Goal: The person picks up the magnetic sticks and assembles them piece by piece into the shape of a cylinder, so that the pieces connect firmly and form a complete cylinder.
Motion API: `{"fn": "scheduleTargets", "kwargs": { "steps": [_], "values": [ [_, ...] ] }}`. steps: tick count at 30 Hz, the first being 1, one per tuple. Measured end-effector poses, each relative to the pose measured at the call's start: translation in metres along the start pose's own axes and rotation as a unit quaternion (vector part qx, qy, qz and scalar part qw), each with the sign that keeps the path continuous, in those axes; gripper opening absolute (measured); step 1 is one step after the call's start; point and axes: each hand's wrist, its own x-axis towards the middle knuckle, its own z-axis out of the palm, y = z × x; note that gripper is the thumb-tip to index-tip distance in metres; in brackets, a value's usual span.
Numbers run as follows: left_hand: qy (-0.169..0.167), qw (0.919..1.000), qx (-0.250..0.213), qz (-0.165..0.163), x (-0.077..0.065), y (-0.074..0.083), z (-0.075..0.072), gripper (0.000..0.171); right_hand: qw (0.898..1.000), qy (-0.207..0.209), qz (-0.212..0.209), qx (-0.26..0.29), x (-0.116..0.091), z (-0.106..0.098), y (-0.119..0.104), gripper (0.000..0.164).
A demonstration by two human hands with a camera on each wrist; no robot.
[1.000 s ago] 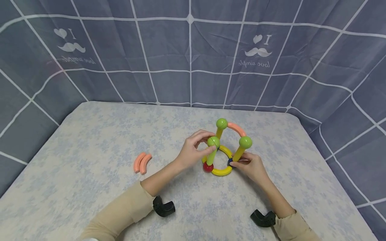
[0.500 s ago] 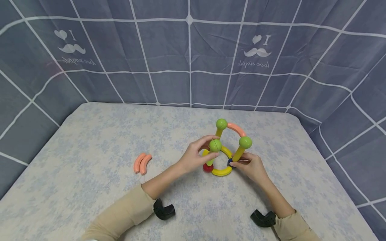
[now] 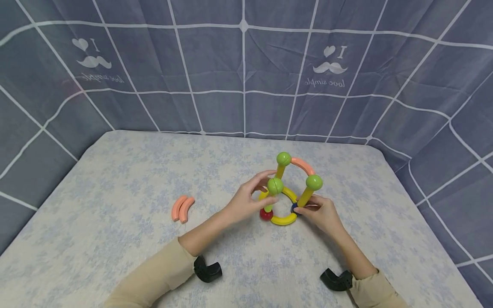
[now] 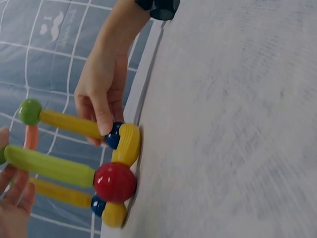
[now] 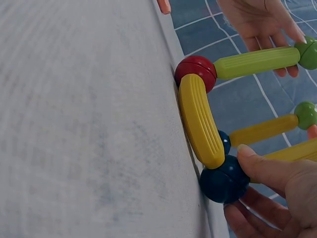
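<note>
A magnetic ball-and-stick frame stands on the table. Its base ring joins yellow curved sticks [image 3: 283, 220] with a red ball [image 3: 266, 214] and blue balls [image 5: 225, 179]. A light green stick [image 4: 54, 166] rises from the red ball, capped by a green ball [image 3: 275, 185]. Two yellow sticks [image 3: 306, 196] carry other green balls [image 3: 314, 182], linked by a coral curved stick [image 3: 303, 165]. Around the near green ball my left hand [image 3: 246, 199] has its fingers and thumb spread; contact is hard to judge. My right hand [image 3: 321, 214] pinches a blue base ball between thumb and fingers.
Two loose coral curved sticks [image 3: 182, 208] lie side by side on the table, left of the frame. The patterned table [image 3: 135, 171] meets a blue checked curtain [image 3: 215, 64] behind. Black wrist mounts [image 3: 208, 270] sit at both cuffs.
My left hand has shifted the near green ball slightly right and toward me, tilting the light green stick, and its fingers have since spread a little. My right hand holds its place.
</note>
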Motion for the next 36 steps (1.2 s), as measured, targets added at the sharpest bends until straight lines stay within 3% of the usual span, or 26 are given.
{"fn": "scheduleTargets", "kwargs": {
  "steps": [7,13,16,20,26,29,33,36],
  "values": [
    [0.038,0.9976,0.055,-0.018,-0.024,0.000,-0.042,0.052,1.000,0.002,0.018,-0.013,-0.001,0.001,-0.001,0.025],
    [0.067,0.9866,0.122,-0.086,-0.055,0.011,-0.084,0.045,1.000,-0.004,0.010,-0.026,0.001,0.002,0.017,0.027],
    [0.062,0.9791,0.142,-0.132,-0.074,-0.004,-0.102,0.045,1.000,-0.014,0.002,-0.027,0.004,0.001,0.026,0.030],
    [0.049,0.9717,0.143,-0.182,-0.097,-0.025,-0.120,0.044,1.000,-0.008,-0.012,-0.024,0.009,-0.005,0.020,0.043],
    [0.032,0.9642,0.208,-0.162,-0.114,-0.034,-0.129,0.034,0.997,0.067,-0.038,-0.010,0.009,-0.016,-0.002,0.083],
    [0.028,0.9598,0.235,-0.152,-0.115,-0.035,-0.129,0.032,0.984,0.130,-0.118,-0.009,0.008,-0.018,-0.012,0.085],
    [0.018,0.9528,0.269,-0.139,-0.116,-0.037,-0.130,0.032,0.943,0.184,-0.271,-0.058,0.012,-0.013,-0.025,0.067],
    [0.015,0.9477,0.291,-0.130,-0.117,-0.038,-0.131,0.031,0.919,0.182,-0.336,-0.096,0.015,-0.005,-0.038,0.059]
  ]
}}
